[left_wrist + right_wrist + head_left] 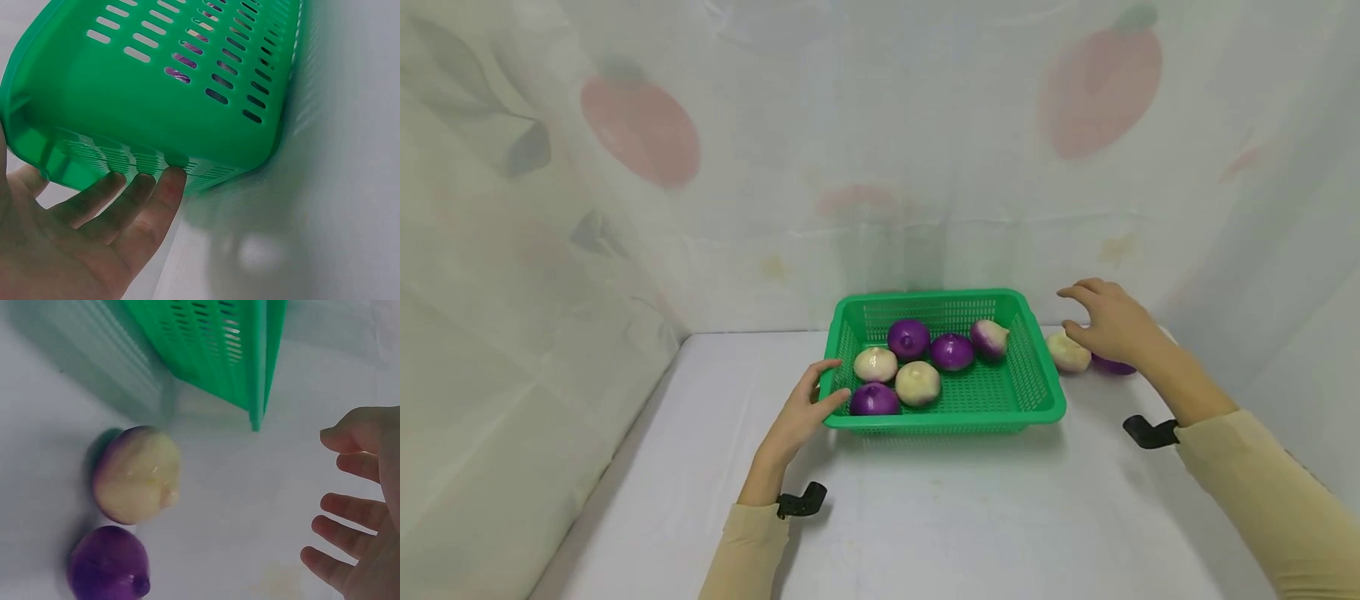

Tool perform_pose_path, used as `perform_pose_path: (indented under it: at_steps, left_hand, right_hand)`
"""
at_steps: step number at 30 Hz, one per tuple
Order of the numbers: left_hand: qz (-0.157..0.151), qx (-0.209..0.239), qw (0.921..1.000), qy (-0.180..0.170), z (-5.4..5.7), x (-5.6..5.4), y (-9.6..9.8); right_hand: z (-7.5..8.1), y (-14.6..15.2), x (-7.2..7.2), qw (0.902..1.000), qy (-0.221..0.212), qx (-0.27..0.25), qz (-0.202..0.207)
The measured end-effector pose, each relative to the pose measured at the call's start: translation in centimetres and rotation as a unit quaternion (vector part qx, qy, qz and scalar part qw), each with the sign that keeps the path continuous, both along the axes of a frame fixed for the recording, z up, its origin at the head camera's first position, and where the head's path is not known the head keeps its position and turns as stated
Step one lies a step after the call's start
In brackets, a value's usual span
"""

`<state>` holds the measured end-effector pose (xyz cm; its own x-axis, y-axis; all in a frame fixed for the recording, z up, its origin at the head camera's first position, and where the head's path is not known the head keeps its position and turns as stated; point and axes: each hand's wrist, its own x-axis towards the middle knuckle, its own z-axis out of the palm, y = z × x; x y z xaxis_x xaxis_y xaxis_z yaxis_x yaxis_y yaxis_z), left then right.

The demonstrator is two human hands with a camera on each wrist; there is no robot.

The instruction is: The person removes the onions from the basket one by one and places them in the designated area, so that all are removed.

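Observation:
A green plastic basket [925, 421] with slotted walls stands on the table, holding several purple-and-white turnips [917, 384]. My left hand [801, 417] grips its left end, thumb and forefinger over the rim. In the left wrist view the other fingers [167, 187] lie against the outer wall. Two turnips lie outside the basket, right of it: one with its white side showing [139, 476], beside a purple one [109, 565]. Over this pair hovers my right hand [1108, 325], its fingers spread and apart from them, holding nothing.
A white cloth covers the table [940, 517]. Behind it hangs a pale curtain [865, 125] with faded fruit prints, close to the basket's far side. More sheeting [497, 333] rises along the left edge. Each wrist carries a black camera mount [802, 500].

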<state>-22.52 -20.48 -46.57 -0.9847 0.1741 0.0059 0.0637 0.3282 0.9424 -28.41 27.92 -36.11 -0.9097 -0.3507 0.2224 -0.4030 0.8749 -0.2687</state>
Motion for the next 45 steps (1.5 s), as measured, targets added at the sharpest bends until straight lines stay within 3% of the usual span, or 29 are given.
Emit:
perform_pose_path:
  at_steps: [14, 26, 34, 45]
  left_hand:
    - [0.000, -0.003, 1.0000, 0.000, 0.1, -0.1, 0.1]
    - [0.005, -0.006, 1.0000, -0.003, 0.1, -0.1, 0.0]
    - [0.002, -0.003, 1.0000, -0.001, 0.2, -0.1, 0.1]
    - [0.005, -0.002, 1.0000, -0.004, 0.2, 0.0, -0.2]
  right_hand:
    - [1.4, -2.9, 0.3, 0.9969, 0.049, -0.008, 0.062]
    - [2.4, -5.7, 1.0, 0.9943, 0.033, -0.009, 0.101]
    - [2.3, -7.1, 1.2, 0.9916, 0.041, -0.012, 0.122]
    - [2.4, -9.8, 1.6, 0.9873, 0.008, -0.027, 0.156]
